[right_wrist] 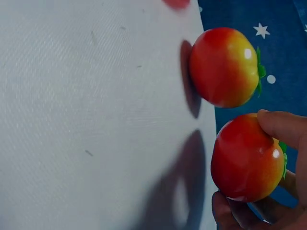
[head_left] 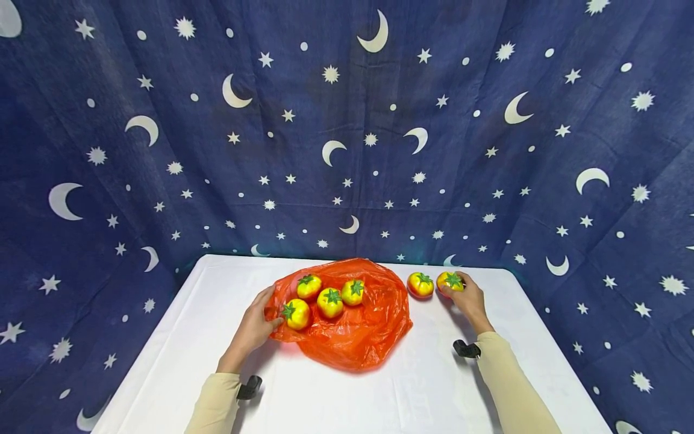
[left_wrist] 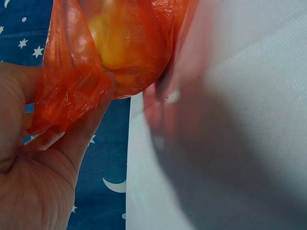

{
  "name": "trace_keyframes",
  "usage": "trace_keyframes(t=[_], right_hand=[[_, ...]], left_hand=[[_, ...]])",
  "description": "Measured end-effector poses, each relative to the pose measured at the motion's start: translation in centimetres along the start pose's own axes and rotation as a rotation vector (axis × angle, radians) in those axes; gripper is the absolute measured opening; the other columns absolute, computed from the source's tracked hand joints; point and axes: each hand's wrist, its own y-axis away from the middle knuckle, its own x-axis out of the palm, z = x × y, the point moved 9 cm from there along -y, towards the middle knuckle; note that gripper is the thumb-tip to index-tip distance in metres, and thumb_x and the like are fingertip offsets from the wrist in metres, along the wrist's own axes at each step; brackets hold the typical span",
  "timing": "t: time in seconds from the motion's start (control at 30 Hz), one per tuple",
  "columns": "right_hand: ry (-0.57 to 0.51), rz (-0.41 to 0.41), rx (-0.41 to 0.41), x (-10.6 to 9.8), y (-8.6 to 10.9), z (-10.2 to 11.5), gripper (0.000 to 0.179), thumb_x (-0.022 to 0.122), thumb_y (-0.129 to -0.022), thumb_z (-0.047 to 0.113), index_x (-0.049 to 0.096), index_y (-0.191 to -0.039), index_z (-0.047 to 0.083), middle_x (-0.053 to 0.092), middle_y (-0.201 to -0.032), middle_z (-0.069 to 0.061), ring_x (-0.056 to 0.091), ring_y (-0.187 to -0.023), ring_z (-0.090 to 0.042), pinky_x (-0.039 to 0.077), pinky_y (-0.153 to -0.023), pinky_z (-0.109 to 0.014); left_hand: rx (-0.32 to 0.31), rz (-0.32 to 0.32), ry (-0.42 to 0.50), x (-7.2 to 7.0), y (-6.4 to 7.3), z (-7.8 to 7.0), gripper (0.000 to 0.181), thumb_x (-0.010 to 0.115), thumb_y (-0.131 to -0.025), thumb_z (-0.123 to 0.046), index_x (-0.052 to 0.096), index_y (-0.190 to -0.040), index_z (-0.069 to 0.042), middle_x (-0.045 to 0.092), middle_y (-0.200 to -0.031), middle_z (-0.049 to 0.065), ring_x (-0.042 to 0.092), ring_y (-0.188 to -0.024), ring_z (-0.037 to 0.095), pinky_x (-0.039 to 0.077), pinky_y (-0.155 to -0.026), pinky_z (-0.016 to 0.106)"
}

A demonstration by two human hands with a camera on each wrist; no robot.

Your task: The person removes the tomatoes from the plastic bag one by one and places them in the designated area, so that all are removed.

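A thin red plastic bag [head_left: 358, 346] lies spread on the table, with several red-and-yellow tomatoes [head_left: 330, 303] in its open mouth. At its left side my left hand [head_left: 255, 325] holds the bag's edge between thumb and fingers; in the left wrist view a yellow shape shows through the bag film [left_wrist: 72, 81]. To the right of the bag, my right hand [head_left: 470, 301] grips a tomato [right_wrist: 247, 158], thumb on one side and fingers on the other. Just left of it another tomato [head_left: 420, 285] sits on the table, green leaves up.
A white cloth covers the table [head_left: 434, 386], whose far edge runs close behind the bag and tomatoes. Behind hangs a dark blue curtain [head_left: 303, 150] with moons and stars. Black wrist mounts [head_left: 249, 387] stick out from both sleeves.
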Motion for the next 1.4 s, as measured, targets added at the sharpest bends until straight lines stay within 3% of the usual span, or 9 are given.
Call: trace_keyframes(t=[0.3, 0.57, 0.83, 0.97, 1.1, 1.4], right_hand=[[0.011, 0.028, 0.026, 0.9, -0.2, -0.9, 0.073, 0.070, -0.087, 0.029, 0.038, -0.146, 0.002, 0.042, -0.148, -0.028, 0.044, -0.132, -0.046, 0.033, -0.115, -0.057], [0.019, 0.036, -0.005, 1.2, -0.3, -0.6, 0.071, 0.070, -0.087, 0.029, 0.039, -0.146, 0.002, 0.043, -0.146, -0.030, 0.045, -0.131, -0.047, 0.034, -0.115, -0.057], [0.019, 0.055, -0.025, 1.2, -0.2, -0.6, 0.076, 0.071, -0.086, 0.028, 0.035, -0.149, 0.003, 0.041, -0.147, -0.031, 0.043, -0.133, -0.047, 0.032, -0.116, -0.057], [0.012, 0.061, -0.023, 1.2, -0.2, -0.5, 0.078, 0.072, -0.086, 0.029, 0.034, -0.150, 0.004, 0.039, -0.149, -0.030, 0.041, -0.135, -0.047, 0.032, -0.115, -0.058], [0.019, 0.056, -0.037, 0.6, 0.2, 0.1, 0.078, 0.071, -0.087, 0.030, 0.033, -0.151, 0.005, 0.037, -0.151, -0.029, 0.038, -0.137, -0.047, 0.031, -0.115, -0.060], [-0.039, -0.051, -0.153, -1.6, 2.4, 3.9, 0.068, 0.072, -0.088, 0.023, 0.042, -0.146, 0.004, 0.041, -0.150, -0.025, 0.042, -0.136, -0.043, 0.040, -0.110, -0.057]], left_hand=[[-0.001, -0.012, 0.006, 0.0, 0.2, 0.0, 0.084, 0.074, -0.081, 0.001, 0.031, -0.154, -0.007, 0.034, -0.156, 0.017, 0.031, -0.145, 0.043, 0.026, -0.118, 0.058], [0.025, -0.027, 0.004, 0.0, 0.3, -0.1, 0.085, 0.074, -0.080, 0.003, 0.032, -0.153, -0.005, 0.035, -0.154, 0.020, 0.033, -0.143, 0.045, 0.027, -0.116, 0.060], [-0.006, -0.008, 0.011, 0.1, 0.3, 0.2, 0.086, 0.073, -0.081, 0.001, 0.030, -0.154, -0.008, 0.034, -0.156, 0.017, 0.031, -0.145, 0.044, 0.026, -0.118, 0.058], [0.008, -0.019, 0.012, 0.0, 0.3, 0.1, 0.085, 0.073, -0.081, 0.002, 0.030, -0.154, -0.007, 0.034, -0.155, 0.018, 0.031, -0.144, 0.044, 0.026, -0.117, 0.059], [0.028, -0.025, 0.015, 0.0, 0.3, 0.0, 0.084, 0.073, -0.081, 0.002, 0.031, -0.154, -0.007, 0.035, -0.155, 0.018, 0.033, -0.143, 0.044, 0.026, -0.118, 0.058], [0.027, -0.010, 0.006, 0.1, 0.2, -0.1, 0.084, 0.073, -0.082, 0.001, 0.030, -0.154, -0.007, 0.034, -0.155, 0.019, 0.032, -0.144, 0.043, 0.025, -0.118, 0.057]])
